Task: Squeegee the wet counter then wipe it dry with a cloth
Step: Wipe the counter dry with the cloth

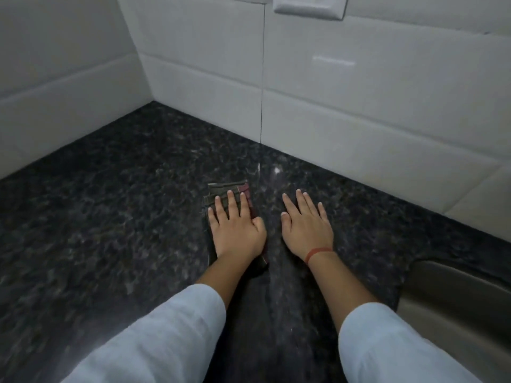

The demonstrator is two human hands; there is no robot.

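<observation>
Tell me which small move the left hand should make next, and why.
Probably slide the cloth forward, toward the wall. The left hand presses it flat with straight fingers, and the counter just ahead looks shiny, perhaps wet. The right hand rests bare on the counter.

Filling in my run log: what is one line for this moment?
stage: cloth wipe | left hand: flat on cloth | right hand: flat on bare counter | squeegee: not in view
</observation>
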